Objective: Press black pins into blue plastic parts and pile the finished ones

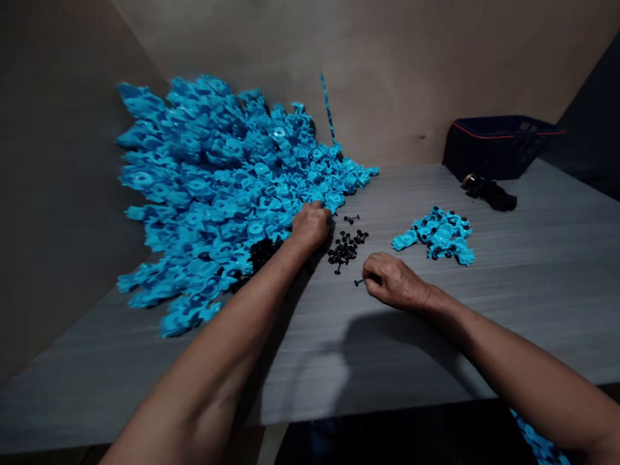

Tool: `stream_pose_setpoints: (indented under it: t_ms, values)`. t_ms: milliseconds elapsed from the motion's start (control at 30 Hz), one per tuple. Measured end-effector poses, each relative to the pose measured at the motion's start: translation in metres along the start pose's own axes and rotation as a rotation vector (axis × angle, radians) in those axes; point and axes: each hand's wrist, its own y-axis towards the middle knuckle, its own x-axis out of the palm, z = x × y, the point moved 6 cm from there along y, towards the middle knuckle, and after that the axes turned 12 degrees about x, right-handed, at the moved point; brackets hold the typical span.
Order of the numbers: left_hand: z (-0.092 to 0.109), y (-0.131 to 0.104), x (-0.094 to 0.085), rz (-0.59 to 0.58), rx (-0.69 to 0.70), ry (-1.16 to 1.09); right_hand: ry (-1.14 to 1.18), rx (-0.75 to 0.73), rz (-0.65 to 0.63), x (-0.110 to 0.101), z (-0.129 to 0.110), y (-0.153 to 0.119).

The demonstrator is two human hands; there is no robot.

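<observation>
nearest, my left forearm [208,361] blocks part of the blue heap [227,155]; left hand [311,226] at its edge, grip i can't tell. right of the heap: black axles [345,249], right hand [394,282] pinching one, wheeled pieces [444,232], dark basket [477,154].

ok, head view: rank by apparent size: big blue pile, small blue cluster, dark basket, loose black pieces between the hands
1. big blue pile
2. dark basket
3. small blue cluster
4. loose black pieces
</observation>
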Motion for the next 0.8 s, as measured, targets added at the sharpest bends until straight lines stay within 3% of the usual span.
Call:
stream_pose_setpoints:
  t_ms: [100, 167, 233, 333, 400, 467, 500, 567, 700, 800]
  values:
    - [-0.005, -0.001, 0.0, 0.01, 0.035, 0.013, -0.025, -0.033, -0.039, 0.003, -0.004, 0.001]
    - [-0.013, -0.005, -0.007, 0.108, 0.035, -0.017, -0.023, -0.013, -0.031, 0.004, -0.002, 0.002]
    - [-0.027, -0.013, -0.024, 0.328, -0.034, -0.178, -0.008, 0.035, 0.018, 0.002, 0.006, 0.003]
    - [-0.047, -0.033, -0.05, 0.68, -0.228, -0.609, 0.017, 0.14, 0.157, -0.009, 0.025, 0.007]
    - [-0.046, -0.047, -0.059, 0.785, -0.34, -0.915, 0.004, 0.238, 0.252, -0.019, 0.041, 0.008]
    - [-0.031, -0.059, -0.057, 0.807, -0.453, -1.355, -0.029, 0.332, 0.342, -0.03, 0.052, 0.008]
    - [-0.017, -0.063, -0.053, 0.763, -0.481, -1.547, -0.045, 0.353, 0.377, -0.034, 0.054, 0.008]
    - [0.009, -0.076, -0.043, 0.671, -0.597, -1.734, -0.06, 0.331, 0.39, -0.037, 0.048, 0.007]
    - [0.046, -0.089, -0.015, 0.488, -0.648, -1.868, -0.072, 0.255, 0.16, -0.019, 0.027, 0.008]
    - [0.04, -0.091, -0.001, 0.56, -0.609, -1.817, -0.114, 0.258, 0.059, -0.01, 0.02, 0.008]
